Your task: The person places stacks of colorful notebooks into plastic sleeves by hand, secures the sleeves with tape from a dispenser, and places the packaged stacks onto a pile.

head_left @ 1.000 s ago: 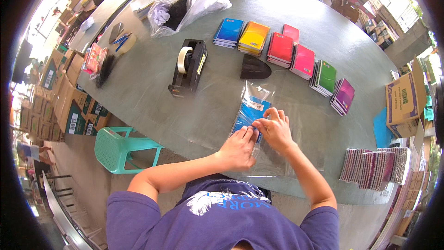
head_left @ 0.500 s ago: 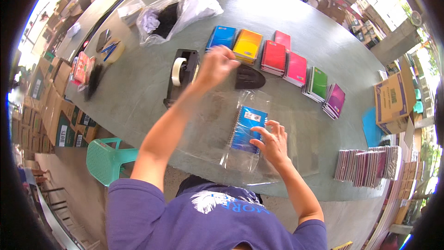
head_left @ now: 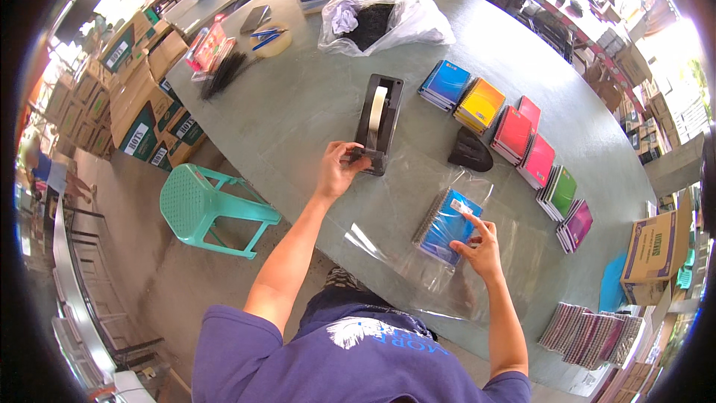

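My left hand (head_left: pixel 341 172) is at the front end of the black tape dispenser (head_left: pixel 393 93), thumb and fingers closed around that end. A pale tape roll (head_left: pixel 379 108) sits in it. Whether the fingertips also pinch a strip of tape is too small to tell. My right hand (head_left: pixel 481 250) rests on a blue spiral notebook (head_left: pixel 436 233), thumb and forefinger apart, the forefinger by a white label (head_left: pixel 461 207). Clear plastic film (head_left: pixel 388 250) spreads around the notebook; some appears to lie over it.
Small notebook stacks curve along the right: blue (head_left: pixel 447 82), yellow (head_left: pixel 481 104), red (head_left: pixel 513 133), pink (head_left: pixel 537 160), green (head_left: pixel 558 192), purple (head_left: pixel 574 225). A black rounded object (head_left: pixel 470 151) lies nearby. Farther off is a plastic bag (head_left: pixel 425 19); a green stool (head_left: pixel 198 205) stands left.
My left hand has come down and toward me from near the blue and yellow stacks to the tape dispenser. My right hand stays at the notebook. The view has turned left.
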{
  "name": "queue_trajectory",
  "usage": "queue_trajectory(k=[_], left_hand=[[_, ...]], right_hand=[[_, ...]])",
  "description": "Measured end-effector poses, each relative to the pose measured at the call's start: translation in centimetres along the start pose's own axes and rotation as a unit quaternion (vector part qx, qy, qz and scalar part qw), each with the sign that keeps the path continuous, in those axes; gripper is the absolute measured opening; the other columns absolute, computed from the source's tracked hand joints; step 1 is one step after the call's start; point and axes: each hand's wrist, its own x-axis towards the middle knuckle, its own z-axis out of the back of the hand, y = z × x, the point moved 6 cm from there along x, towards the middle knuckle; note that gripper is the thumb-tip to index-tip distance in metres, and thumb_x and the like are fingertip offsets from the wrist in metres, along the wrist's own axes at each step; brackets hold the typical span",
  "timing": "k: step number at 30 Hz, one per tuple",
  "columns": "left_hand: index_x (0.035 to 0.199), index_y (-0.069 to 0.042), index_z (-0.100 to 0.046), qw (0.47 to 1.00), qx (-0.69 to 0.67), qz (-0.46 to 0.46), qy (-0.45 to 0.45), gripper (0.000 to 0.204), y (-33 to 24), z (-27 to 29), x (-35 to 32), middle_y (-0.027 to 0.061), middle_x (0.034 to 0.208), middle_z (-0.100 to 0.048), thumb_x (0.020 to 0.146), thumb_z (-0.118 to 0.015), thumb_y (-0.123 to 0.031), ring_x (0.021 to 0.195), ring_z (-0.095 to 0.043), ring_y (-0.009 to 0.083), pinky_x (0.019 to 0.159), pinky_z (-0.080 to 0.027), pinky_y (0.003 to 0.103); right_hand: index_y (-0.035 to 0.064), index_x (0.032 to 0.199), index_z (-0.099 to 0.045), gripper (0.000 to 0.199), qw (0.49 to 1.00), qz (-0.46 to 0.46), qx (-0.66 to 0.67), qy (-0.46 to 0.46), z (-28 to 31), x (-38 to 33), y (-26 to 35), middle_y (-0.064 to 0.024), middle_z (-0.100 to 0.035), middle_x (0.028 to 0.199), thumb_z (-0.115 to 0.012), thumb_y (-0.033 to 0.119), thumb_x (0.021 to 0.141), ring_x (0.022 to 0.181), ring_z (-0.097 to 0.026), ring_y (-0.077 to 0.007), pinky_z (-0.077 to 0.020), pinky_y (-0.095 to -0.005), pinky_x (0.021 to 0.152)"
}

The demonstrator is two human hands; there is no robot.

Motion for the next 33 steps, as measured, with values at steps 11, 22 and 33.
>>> queue_trajectory(k=[11,22,33], left_hand=[[0.085,-0.001,-0.062,0.956,-0.154,0.244,-0.049,0.012,-4.8,-0.4,0.0,0.0052,0.069,-0.060,0.081,-0.065,-0.012,0.058,-0.056,0.0131,0.050,-0.045,0.027],[0.079,-0.002,-0.063,0.907,0.160,0.060,0.385,0.024,-11.0,-9.4,-2.2,0.0105,0.065,-0.059,0.079,-0.064,-0.027,0.060,-0.056,0.0157,0.055,-0.043,0.031],[0.094,0.001,-0.058,0.859,0.297,0.032,0.416,0.063,-8.6,-16.0,-2.4,0.0168,0.085,-0.065,0.059,-0.080,-0.047,0.085,-0.064,0.0264,0.075,-0.050,0.036]], right_hand=[[0.0235,0.124,-0.055,0.071,0.999,0.029,0.014,0.011,-0.2,0.9,-1.2,-0.0088,-0.045,0.111,-0.085,0.024,0.059,0.093,-0.051,-0.0176,-0.0481,-0.0290,0.076],[0.0272,0.124,-0.050,0.072,0.996,0.046,0.057,0.046,-0.8,1.4,-1.5,-0.0132,-0.038,0.111,-0.084,0.025,0.061,0.083,-0.051,-0.0202,-0.0503,-0.0339,0.075],[0.0214,0.138,-0.035,0.091,0.976,-0.060,0.211,-0.010,0.0,-0.2,-2.6,-0.0135,-0.042,0.120,-0.085,0.026,0.062,0.086,-0.056,-0.0138,-0.0504,-0.0297,0.072]])
